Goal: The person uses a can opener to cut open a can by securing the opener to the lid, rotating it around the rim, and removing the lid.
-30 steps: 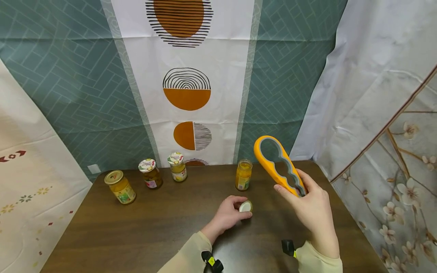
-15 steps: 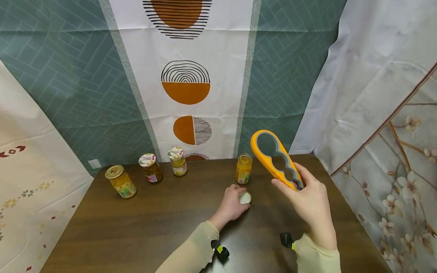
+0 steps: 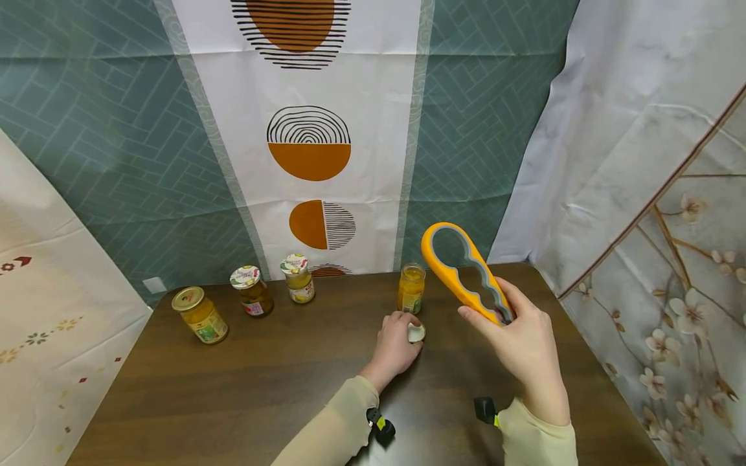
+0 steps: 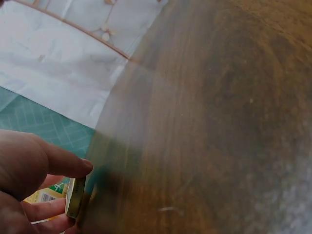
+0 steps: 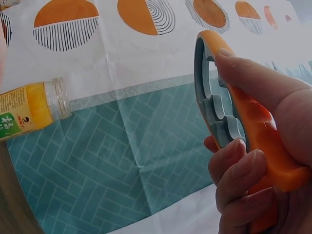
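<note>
My left hand [image 3: 393, 346] is low over the table, pinching a jar lid [image 3: 416, 333] between thumb and fingers. The lid's pale inside faces up and right in the head view; its gold edge shows in the left wrist view. Just beyond it stands a lidless glass jar [image 3: 411, 294] of yellow food, its bare threaded rim visible from the right wrist. Raised on the right, my right hand [image 3: 527, 343] grips the lower end of an orange and grey jar opener [image 5: 258, 131]. The opener's scalloped loop tilts up and left, with nothing inside it.
Toward the back left of the dark wooden table [image 3: 262, 382] stand three lidded jars: a gold-topped yellow jar [image 3: 201, 315], a dark jar [image 3: 252, 292] and a smaller pale jar [image 3: 298, 279]. Behind the table hangs a patterned cloth [image 3: 332, 84].
My left hand has moved slightly forward with the lid, closer to the open jar. My right hand still holds the jar opener up in nearly the same place. The head view has shifted a little.
</note>
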{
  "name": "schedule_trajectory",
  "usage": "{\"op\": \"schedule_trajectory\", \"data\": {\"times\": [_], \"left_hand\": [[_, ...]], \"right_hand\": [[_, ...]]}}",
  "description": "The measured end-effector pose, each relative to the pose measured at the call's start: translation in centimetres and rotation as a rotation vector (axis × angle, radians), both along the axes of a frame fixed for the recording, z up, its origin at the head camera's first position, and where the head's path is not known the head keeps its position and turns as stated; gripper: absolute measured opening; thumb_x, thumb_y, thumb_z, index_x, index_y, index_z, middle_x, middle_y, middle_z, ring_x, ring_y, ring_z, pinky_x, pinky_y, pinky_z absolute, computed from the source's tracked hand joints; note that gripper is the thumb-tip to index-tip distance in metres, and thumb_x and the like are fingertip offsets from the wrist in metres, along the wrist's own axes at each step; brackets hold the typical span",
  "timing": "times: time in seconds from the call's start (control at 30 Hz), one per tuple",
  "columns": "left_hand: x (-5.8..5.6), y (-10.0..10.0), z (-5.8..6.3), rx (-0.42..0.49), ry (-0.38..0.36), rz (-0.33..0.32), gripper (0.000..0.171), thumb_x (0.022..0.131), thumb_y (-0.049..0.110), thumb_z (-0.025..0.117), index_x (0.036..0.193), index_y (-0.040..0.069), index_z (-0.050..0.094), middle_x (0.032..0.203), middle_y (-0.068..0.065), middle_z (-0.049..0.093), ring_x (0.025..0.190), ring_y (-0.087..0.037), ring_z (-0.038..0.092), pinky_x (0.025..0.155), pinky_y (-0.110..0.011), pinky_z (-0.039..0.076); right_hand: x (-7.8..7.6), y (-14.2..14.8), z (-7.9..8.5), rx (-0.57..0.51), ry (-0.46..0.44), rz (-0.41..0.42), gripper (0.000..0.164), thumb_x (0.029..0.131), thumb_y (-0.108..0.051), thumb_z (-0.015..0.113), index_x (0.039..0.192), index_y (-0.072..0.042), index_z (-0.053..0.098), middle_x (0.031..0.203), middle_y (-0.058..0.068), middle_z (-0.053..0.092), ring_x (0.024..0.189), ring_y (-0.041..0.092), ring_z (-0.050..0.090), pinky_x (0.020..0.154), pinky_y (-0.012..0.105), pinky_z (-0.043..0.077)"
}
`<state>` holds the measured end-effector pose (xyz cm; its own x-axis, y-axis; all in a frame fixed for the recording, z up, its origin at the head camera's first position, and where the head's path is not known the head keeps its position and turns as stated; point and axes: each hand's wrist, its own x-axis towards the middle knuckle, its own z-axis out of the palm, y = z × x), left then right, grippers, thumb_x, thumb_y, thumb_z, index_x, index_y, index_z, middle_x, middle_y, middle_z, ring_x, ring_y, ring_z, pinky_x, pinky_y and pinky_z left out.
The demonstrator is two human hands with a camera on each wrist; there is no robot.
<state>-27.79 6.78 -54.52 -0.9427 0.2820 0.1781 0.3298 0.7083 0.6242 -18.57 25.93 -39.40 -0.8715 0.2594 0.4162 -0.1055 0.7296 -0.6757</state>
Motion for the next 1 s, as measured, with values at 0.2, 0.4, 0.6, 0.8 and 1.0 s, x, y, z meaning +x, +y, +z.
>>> {"op": "schedule_trajectory", "data": {"times": [0.2,0.4,0.6,0.8,1.0], "left_hand": [[-0.1,0.1,-0.4,-0.004,0.052,0.022,0.034,0.072,0.023,0.087,0.097,0.018,0.064,0.114,-0.005,0.060,0.103,-0.025,0.050,0.074,-0.045,0.048],[-0.5,0.3,-0.8,0.060,0.066,0.021,0.037,0.070,0.021,0.089,0.093,0.014,0.061,0.111,-0.007,0.055,0.101,-0.025,0.049,0.078,-0.045,0.050],[-0.7,0.4,-1.1,0.129,0.082,0.019,0.039,0.066,0.015,0.091,0.087,0.011,0.058,0.105,-0.007,0.048,0.099,-0.027,0.050,0.084,-0.043,0.051],[-0.7,0.5,-1.4,0.120,0.097,0.026,0.039,0.066,0.015,0.091,0.083,0.014,0.056,0.102,-0.004,0.047,0.098,-0.025,0.049,0.082,-0.040,0.051],[-0.7,0.5,-1.6,0.103,0.095,0.035,0.040,0.067,0.018,0.092,0.081,0.014,0.055,0.100,-0.002,0.046,0.096,-0.023,0.049,0.077,-0.039,0.049]], "right_hand": [[-0.1,-0.1,-0.1,0.010,0.004,-0.003,0.062,0.070,-0.064,0.079,0.123,-0.037,0.061,0.072,-0.002,0.055,0.067,0.015,0.052,0.058,0.036,0.043],[-0.1,-0.2,-0.1,0.001,0.011,0.007,0.062,0.070,-0.063,0.079,0.124,-0.038,0.061,0.073,-0.003,0.056,0.068,0.014,0.053,0.060,0.036,0.044],[0.0,-0.3,0.0,-0.007,0.005,0.006,0.061,0.071,-0.062,0.080,0.124,-0.038,0.062,0.073,-0.002,0.056,0.069,0.015,0.053,0.060,0.035,0.044],[0.0,-0.4,0.0,0.001,0.004,0.008,0.062,0.071,-0.062,0.080,0.124,-0.037,0.062,0.073,-0.002,0.056,0.069,0.015,0.053,0.059,0.036,0.044],[-0.1,-0.4,-0.1,0.007,0.006,0.019,0.064,0.070,-0.064,0.079,0.125,-0.036,0.061,0.072,-0.002,0.056,0.068,0.015,0.053,0.059,0.036,0.044]]}}
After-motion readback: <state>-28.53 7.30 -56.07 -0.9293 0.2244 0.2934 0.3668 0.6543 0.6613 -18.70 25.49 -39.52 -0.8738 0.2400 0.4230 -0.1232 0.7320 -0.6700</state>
